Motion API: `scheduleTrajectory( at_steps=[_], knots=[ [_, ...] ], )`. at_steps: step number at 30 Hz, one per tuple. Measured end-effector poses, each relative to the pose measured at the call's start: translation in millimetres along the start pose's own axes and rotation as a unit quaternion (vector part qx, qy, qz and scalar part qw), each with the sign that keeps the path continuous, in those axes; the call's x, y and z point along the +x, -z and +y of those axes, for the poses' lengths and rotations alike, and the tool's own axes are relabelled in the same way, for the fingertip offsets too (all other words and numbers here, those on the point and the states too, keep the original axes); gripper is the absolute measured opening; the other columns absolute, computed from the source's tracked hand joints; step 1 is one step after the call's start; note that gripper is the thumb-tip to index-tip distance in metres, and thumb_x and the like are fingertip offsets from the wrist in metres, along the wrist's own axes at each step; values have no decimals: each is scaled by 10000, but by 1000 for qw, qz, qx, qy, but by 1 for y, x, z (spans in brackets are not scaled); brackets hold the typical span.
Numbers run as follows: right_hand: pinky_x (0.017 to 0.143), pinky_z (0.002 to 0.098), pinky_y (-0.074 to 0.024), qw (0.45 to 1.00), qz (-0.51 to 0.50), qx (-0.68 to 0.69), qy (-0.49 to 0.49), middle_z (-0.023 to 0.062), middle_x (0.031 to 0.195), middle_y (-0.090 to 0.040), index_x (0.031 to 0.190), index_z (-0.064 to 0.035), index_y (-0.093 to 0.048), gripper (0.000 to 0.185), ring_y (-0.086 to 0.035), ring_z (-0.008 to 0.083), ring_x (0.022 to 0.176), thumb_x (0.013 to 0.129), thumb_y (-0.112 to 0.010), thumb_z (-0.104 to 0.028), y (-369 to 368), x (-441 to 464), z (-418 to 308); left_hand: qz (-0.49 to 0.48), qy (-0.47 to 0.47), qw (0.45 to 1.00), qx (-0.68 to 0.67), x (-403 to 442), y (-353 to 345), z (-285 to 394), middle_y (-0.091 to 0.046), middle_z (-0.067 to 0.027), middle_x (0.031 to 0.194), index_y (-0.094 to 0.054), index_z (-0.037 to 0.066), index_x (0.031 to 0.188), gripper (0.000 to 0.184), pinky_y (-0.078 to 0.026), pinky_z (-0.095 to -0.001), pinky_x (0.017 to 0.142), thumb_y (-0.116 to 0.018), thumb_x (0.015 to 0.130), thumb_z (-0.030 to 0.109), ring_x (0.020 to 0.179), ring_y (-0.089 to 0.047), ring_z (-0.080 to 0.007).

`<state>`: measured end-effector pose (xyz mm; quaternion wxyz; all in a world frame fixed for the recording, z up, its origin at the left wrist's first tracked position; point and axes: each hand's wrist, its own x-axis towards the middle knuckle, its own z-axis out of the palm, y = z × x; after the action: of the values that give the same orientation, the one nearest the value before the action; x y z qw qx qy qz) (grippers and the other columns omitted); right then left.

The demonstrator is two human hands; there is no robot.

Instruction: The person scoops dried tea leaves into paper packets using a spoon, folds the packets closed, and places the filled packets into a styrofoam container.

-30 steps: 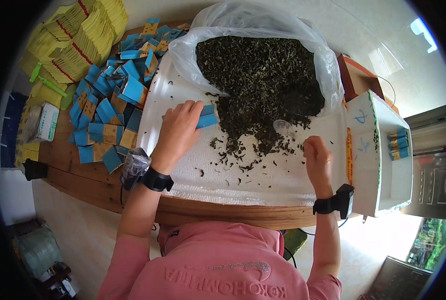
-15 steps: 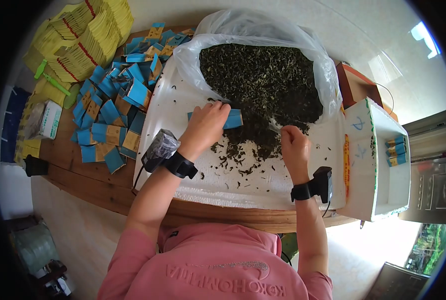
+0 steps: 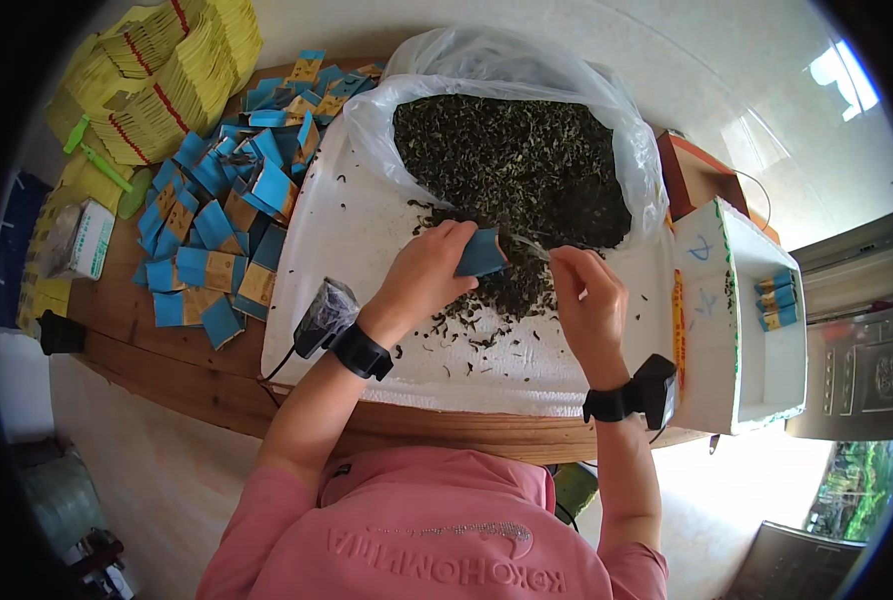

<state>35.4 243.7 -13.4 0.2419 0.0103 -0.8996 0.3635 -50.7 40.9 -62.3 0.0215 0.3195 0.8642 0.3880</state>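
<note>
The left hand (image 3: 429, 278) grips the blue packet (image 3: 481, 254) above the dark leaves (image 3: 529, 288), the right hand (image 3: 597, 292) pinches a clear scoop (image 3: 533, 246) beside it, and this apparently filling step calls for steady alignment.

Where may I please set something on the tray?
Mostly bare on the white tray: its left side, between blue packets and left hand, and a narrower strip between right hand and white box. Dark leaves crowd the middle.
</note>
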Motion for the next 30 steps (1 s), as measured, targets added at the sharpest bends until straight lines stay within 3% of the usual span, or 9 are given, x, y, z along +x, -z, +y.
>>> scheduleTrajectory(
  at_steps=[5, 12, 17, 20, 23, 25, 28, 29, 30],
  knots=[
    [628, 308, -519, 969, -33, -85, 232, 118, 867, -673, 1004, 7, -675, 176, -664, 232, 733, 847, -660, 85, 0, 9, -13, 54, -36, 994, -90, -6, -5, -3, -588, -185, 1190, -506, -8, 1268, 633, -496, -428, 907, -798, 721, 119, 1082, -588, -390],
    [632, 314, -537, 978, 49, -98, 176, 144, 894, -694, 963, 19, -682, 134, -692, 254, 740, 850, -654, 84, 11, 13, -28, 81, -6, 977, -198, -12, -3, -3, -589, -178, 1196, -513, -1, 1278, 630, -477, -397, 941, -797, 733, 141, 1107, -586, -373],
    [645, 311, -526, 964, -36, -111, 237, 123, 828, -682, 966, 18, -678, 131, -673, 215, 705, 851, -655, 76, -8, 9, -30, 92, -35, 980, -176, -10, -2, -1, -591, -171, 1186, -516, 9, 1250, 595, -484, -407, 930, -799, 736, 101, 1099, -587, -377],
    [584, 245, -499, 997, 48, 19, 66, 36, 752, -645, 1013, 9, -688, 141, -616, 82, 651, 884, -643, 44, 2, 10, -15, 104, -28, 981, -159, -12, 1, -5, -594, -169, 1183, -517, 12, 1232, 581, -493, -411, 916, -803, 729, 68, 1091, -588, -380],
    [571, 229, -497, 996, 79, 35, -15, 20, 720, -637, 999, 2, -697, 112, -611, 75, 622, 909, -632, 7, 19, 17, 15, 132, -23, 981, -142, -9, 2, -10, -603, -162, 1177, -522, 11, 1233, 587, -499, -394, 910, -813, 726, 56, 1082, -604, -361],
    [575, 266, -507, 989, 66, -101, -80, 62, 694, -653, 975, -11, -700, 102, -645, 116, 620, 921, -619, -42, 24, 26, 49, 148, -26, 980, -132, -8, 0, -13, -611, -154, 1173, -525, 10, 1241, 596, -499, -375, 912, -822, 727, 59, 1077, -620, -341],
    [564, 318, -511, 964, 79, -250, 42, 122, 695, -667, 948, -26, -698, 105, -676, 180, 615, 917, -610, -77, 11, 37, 92, 157, -44, 979, -126, -5, 0, -15, -600, -178, 1170, -520, 10, 1210, 572, -505, -411, 902, -807, 716, 31, 1075, -597, -380],
    [558, 365, -508, 969, 76, -230, 50, 174, 732, -669, 938, -47, -699, 101, -683, 231, 605, 904, -611, -84, 1, 40, 102, 155, -46, 979, -123, -5, 0, -17, -600, -177, 1174, -519, 7, 1209, 575, -505, -411, 904, -809, 714, 29, 1078, -597, -380],
    [538, 333, -509, 984, 47, -172, 4, 131, 713, -678, 952, -23, -698, 118, -664, 200, 572, 910, -613, -92, -11, 41, 109, 153, -47, 980, -119, -5, 0, -18, -600, -176, 1178, -518, 5, 1208, 578, -505, -412, 907, -812, 711, 28, 1080, -597, -380]
  ],
)
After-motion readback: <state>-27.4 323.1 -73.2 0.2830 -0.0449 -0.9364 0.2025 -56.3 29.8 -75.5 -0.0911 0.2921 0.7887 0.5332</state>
